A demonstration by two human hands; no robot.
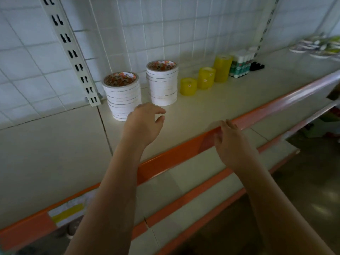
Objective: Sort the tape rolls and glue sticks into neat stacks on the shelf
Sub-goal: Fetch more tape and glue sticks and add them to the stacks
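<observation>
Two tall stacks of white tape rolls stand on the cream shelf: the left stack and the right stack. To their right stand three yellow tape stacks, short, middle and tall. A pack of upright glue sticks stands behind them. My left hand hovers over the shelf just in front of the left white stack, fingers loosely curled, holding nothing. My right hand hangs at the orange front rail, fingers loosely bent, holding nothing that I can see.
A small black item lies beside the glue sticks. Flat packaged goods lie on the shelf at far right. A slotted metal upright runs down the white tiled-look back panel. Lower shelves with orange edges step down below.
</observation>
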